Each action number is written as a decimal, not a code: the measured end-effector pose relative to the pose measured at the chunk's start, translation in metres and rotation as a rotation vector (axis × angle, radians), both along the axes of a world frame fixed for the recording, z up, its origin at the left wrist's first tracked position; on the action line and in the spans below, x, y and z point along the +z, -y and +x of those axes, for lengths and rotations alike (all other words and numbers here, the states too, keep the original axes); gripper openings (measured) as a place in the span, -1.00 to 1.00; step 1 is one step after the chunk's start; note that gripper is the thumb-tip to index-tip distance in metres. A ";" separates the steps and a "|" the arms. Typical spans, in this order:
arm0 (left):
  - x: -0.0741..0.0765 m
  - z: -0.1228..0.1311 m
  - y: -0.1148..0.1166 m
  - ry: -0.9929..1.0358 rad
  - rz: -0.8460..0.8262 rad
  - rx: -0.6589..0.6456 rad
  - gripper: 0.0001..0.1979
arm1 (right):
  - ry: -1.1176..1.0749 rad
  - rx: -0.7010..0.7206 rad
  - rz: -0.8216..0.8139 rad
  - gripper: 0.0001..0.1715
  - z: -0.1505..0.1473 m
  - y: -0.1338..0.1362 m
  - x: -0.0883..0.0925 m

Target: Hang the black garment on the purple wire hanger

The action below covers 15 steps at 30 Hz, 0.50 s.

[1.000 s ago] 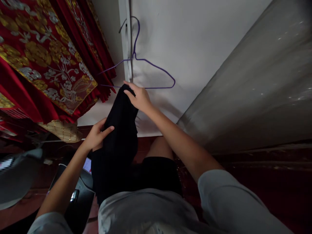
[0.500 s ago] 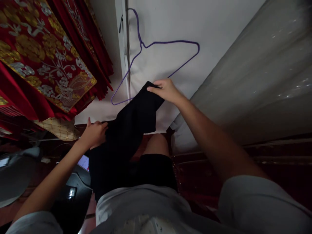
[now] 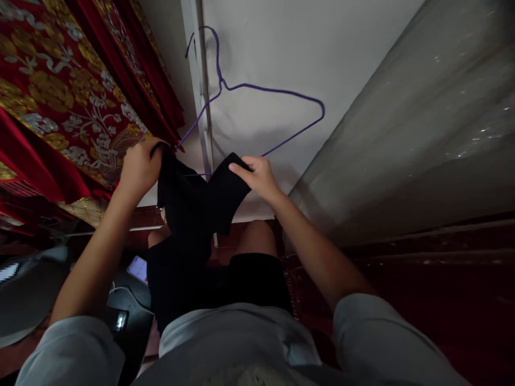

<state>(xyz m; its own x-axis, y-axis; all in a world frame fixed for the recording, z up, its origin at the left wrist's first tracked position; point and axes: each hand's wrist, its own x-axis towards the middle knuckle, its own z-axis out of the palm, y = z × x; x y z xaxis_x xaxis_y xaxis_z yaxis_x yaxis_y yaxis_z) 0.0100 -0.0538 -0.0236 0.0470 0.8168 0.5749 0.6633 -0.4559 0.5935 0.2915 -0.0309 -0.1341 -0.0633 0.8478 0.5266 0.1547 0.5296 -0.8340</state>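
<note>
A black garment [image 3: 189, 198] hangs stretched between my two hands, its lower part over my lap; its exact kind is not clear. My left hand [image 3: 140, 163] is closed on its upper left edge. With thumb and fingers, my right hand [image 3: 255, 171] pinches the upper right corner. Behind the garment is a purple wire hanger [image 3: 273, 90], its hook at a white upright post. The cloth covers part of the hanger's bottom bar, and the right hand is close to that bar's right part.
Red cloths with gold and silver embroidery [image 3: 60, 80] hang at the left. Large grey translucent sheeting [image 3: 402, 145] slopes along the right. Below my left arm, a phone with a lit screen [image 3: 139, 268] lies on a dark surface with a white cable [image 3: 131, 292].
My left hand has risen with its edge of the black garment, up beside the hanger. My right hand has shifted slightly left and down, still pinching the cloth.
</note>
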 end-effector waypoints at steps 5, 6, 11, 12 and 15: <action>0.009 0.031 -0.024 -0.139 0.007 -0.142 -0.65 | -0.140 -0.017 -0.030 -0.35 -0.028 0.014 -0.011; 0.009 0.033 -0.028 -0.164 -0.001 -0.168 -0.62 | -0.143 -0.033 -0.011 -0.37 -0.029 0.015 -0.012; 0.006 0.025 -0.042 -0.246 -0.018 -0.168 -0.62 | 0.064 -0.153 0.138 -0.66 -0.009 0.014 0.002; 0.007 0.022 -0.044 -0.283 -0.005 -0.149 -0.64 | 0.099 -0.204 0.178 -0.65 0.000 0.014 0.007; 0.015 0.016 -0.045 -0.413 0.046 -0.113 -0.70 | 0.122 -0.429 0.299 -0.55 0.030 0.012 0.025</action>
